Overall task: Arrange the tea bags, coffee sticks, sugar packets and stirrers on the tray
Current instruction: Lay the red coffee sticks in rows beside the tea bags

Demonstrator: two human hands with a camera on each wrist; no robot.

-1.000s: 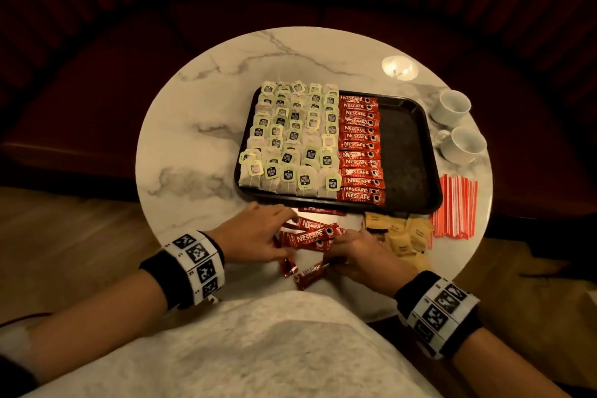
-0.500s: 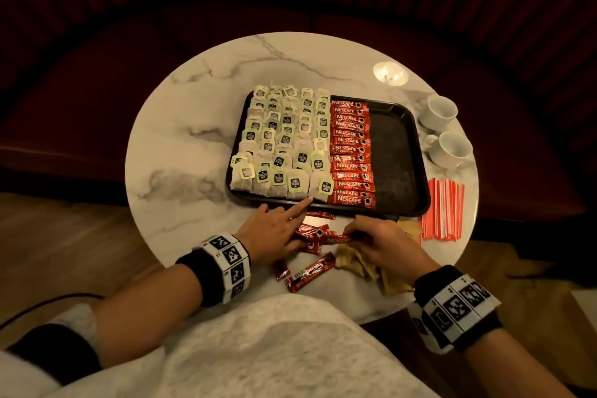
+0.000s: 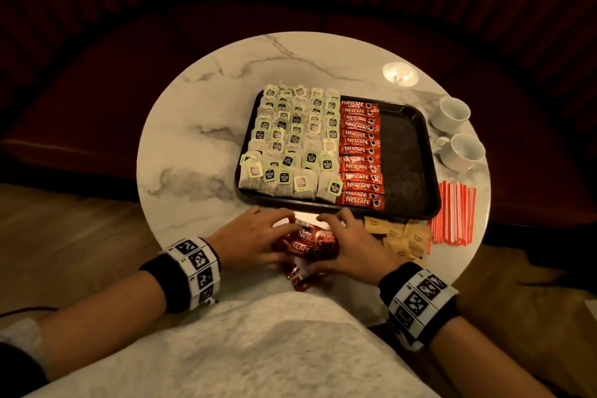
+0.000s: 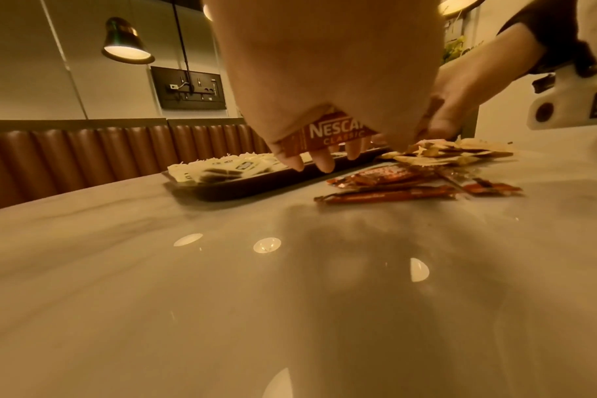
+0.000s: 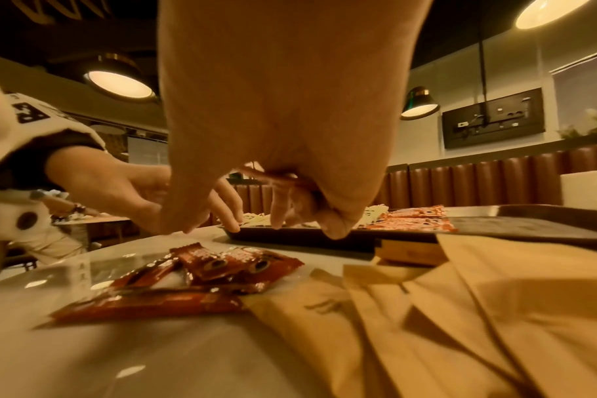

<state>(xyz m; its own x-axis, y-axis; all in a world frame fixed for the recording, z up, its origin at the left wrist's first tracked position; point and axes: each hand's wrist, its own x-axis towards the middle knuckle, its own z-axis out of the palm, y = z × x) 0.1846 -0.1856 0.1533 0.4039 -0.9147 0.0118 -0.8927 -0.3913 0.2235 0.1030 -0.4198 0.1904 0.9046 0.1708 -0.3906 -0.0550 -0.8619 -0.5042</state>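
Both your left hand (image 3: 255, 236) and right hand (image 3: 352, 244) grip the coffee sticks (image 3: 311, 241), lifted just near of the tray (image 3: 433, 178).

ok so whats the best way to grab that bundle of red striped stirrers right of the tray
Take the stirrers across the middle, from their open right side, thumb and fingers spanning the width. They lie flat and parallel on the table, their long sides running away from the person, so a mid-length pinch would likely keep them bunched. The tray blocks the left.

Glossy marble table (image 3: 200, 126) (mirror-smooth), shiny foil coffee sticks (image 3: 359, 152), matt tray (image 3: 403, 152).
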